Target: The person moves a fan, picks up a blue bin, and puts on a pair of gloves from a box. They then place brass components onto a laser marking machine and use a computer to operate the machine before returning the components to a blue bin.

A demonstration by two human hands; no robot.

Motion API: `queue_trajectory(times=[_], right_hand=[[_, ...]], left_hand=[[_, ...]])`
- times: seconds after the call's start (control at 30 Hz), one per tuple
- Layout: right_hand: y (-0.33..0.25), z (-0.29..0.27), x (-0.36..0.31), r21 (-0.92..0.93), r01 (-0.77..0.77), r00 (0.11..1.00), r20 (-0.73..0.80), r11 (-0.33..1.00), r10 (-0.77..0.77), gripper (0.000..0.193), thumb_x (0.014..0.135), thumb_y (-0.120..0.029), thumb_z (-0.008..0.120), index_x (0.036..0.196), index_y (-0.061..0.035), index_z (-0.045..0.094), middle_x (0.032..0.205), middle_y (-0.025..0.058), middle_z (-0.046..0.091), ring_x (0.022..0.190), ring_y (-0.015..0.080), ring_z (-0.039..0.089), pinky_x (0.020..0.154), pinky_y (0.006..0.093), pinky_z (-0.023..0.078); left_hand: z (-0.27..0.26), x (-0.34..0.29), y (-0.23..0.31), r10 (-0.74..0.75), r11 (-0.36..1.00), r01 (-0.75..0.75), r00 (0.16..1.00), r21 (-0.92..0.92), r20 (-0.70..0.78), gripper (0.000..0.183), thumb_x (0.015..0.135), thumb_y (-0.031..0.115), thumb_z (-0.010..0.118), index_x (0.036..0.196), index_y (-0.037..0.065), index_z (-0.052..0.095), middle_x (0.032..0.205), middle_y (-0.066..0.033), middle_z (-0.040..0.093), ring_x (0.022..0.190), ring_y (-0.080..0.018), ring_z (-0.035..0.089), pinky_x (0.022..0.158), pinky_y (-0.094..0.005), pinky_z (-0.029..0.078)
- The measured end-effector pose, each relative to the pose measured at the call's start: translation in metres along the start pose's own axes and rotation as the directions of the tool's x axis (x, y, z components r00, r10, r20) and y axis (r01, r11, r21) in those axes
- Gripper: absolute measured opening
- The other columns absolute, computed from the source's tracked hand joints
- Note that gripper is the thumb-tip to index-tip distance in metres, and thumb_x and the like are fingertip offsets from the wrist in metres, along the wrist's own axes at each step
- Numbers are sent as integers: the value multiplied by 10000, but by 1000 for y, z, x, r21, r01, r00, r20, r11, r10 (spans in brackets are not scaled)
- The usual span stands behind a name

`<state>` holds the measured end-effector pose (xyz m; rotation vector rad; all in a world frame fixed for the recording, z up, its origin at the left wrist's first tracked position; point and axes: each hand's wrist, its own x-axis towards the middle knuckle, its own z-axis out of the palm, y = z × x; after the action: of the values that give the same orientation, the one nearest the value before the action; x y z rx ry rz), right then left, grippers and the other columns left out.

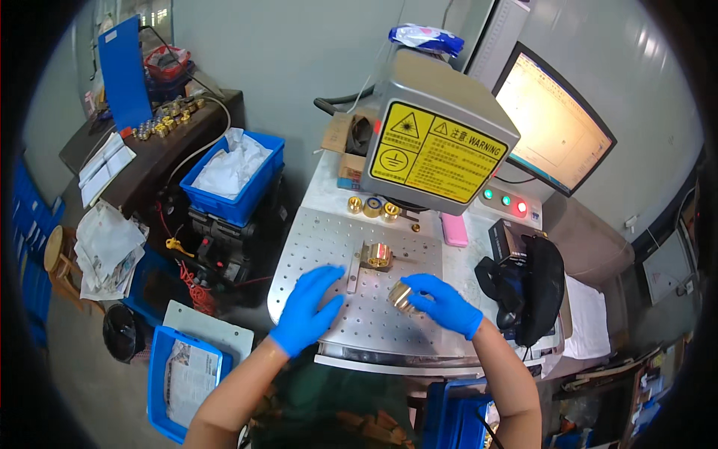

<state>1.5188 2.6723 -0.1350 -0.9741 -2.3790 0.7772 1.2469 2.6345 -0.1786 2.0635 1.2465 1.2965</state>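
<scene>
My right hand, in a blue glove, grips a brass cylindrical fitting between thumb and fingers, just over the perforated metal plate. To the left, my blue-gloved left hand hovers at the plate's near side, fingers apart and nothing in them. Between and beyond the hands, a second brass fitting rests against a small metal block beside an upright strip-like stop. Several brass rings stand along the plate's far edge, below the grey machine head.
The grey machine head with a yellow warning label overhangs the plate's far side. Right of the plate are a pink case, a lit button box, a black bag and a monitor. Blue bins stand left.
</scene>
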Motion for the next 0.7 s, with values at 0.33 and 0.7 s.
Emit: queue_trajectory(times=[0.33, 0.7], right_hand=[[47, -4, 54, 291, -383, 896, -114, 877, 429, 393, 928, -306, 401, 1150, -11, 536, 1058, 156, 576, 984, 219, 531, 870, 314, 397], [54, 15, 93, -110, -165, 980, -134, 980, 150, 338, 903, -318, 405, 854, -38, 588, 931, 192, 558, 918, 365, 494, 834, 419, 389]], left_hand=[[58, 71, -43, 94, 965, -116, 990, 237, 104, 507, 720, 273, 700, 1144, 63, 518, 1173, -207, 472, 1085, -366, 444, 937, -397, 375], [30, -19, 2, -480, 700, 418, 876, -579, 52, 345, 769, 146, 678, 1060, 40, 526, 903, -43, 581, 791, -90, 549, 685, -237, 465]])
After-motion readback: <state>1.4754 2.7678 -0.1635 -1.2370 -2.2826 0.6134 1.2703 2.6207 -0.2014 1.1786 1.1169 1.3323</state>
